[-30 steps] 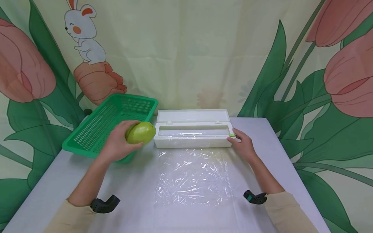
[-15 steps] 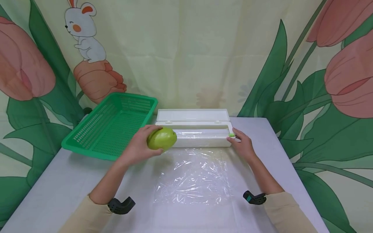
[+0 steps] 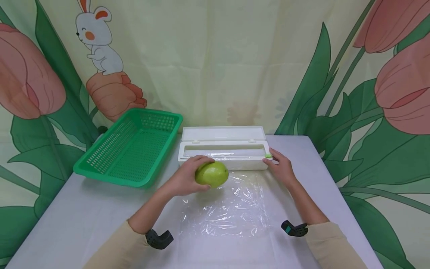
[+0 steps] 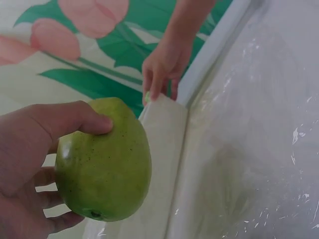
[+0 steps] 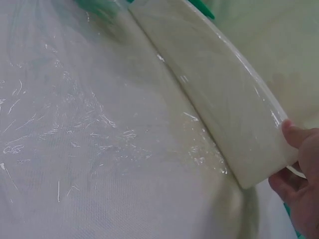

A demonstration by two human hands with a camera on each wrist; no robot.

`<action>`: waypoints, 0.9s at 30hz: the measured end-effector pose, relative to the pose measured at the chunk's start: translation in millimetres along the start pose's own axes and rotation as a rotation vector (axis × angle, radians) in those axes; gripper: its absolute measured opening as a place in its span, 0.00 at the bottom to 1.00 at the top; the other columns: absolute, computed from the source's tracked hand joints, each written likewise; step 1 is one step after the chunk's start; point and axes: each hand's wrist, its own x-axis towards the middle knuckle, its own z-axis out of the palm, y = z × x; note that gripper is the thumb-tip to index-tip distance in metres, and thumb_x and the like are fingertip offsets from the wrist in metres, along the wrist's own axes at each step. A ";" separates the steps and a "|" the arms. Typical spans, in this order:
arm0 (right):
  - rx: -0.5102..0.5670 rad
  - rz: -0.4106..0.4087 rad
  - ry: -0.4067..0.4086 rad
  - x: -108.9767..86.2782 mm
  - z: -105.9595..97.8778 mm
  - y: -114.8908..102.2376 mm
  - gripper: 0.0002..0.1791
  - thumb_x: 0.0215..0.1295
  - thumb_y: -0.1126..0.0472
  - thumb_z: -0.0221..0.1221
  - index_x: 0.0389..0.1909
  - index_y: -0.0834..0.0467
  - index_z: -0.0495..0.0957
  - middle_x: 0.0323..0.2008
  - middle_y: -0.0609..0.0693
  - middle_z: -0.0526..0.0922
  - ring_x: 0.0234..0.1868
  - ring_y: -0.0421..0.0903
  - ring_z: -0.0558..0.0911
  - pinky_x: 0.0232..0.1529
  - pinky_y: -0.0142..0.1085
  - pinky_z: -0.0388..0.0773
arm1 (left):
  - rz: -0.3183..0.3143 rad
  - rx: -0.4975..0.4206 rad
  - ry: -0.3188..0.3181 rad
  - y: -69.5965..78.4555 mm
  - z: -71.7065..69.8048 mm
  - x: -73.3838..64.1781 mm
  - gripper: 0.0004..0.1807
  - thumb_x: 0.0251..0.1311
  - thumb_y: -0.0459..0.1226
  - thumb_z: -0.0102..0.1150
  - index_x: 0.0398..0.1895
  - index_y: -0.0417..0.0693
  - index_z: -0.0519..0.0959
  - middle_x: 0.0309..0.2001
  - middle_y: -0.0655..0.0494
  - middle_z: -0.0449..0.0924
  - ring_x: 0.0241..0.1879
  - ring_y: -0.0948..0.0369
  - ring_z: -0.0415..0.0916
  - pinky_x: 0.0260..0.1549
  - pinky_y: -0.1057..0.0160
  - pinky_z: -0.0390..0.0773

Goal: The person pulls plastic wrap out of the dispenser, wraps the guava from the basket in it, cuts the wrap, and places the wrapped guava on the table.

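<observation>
My left hand grips a smooth green mango from its left side, thumb and fingers curled round it. The mango hangs over the upper part of a sheet of cling film and overlaps the front of the cling film box in the head view. Small dark specks and a brown end spot show on the mango in the left wrist view. My right hand pinches the right end of the white box, beside its green slider. The box's lid is folded back.
A green plastic basket with slotted sides stands at the back left, left of the box. The film lies from the box's front toward me over the white tablecloth. A printed curtain hangs behind the table.
My left hand has carried the mango to the right and toward me, from beside the basket to over the film. The right hand has stayed at the box's end.
</observation>
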 end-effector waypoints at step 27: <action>0.009 -0.008 0.013 -2.7 1.5 -0.5 0.36 0.68 0.54 0.58 0.73 0.60 0.57 0.72 0.59 0.60 0.70 0.59 0.66 0.64 0.52 0.71 | 0.053 0.112 -0.132 0.2 60.1 19.3 0.40 0.42 0.43 0.76 0.64 0.61 0.71 0.63 0.58 0.70 0.64 0.54 0.65 0.55 0.53 0.74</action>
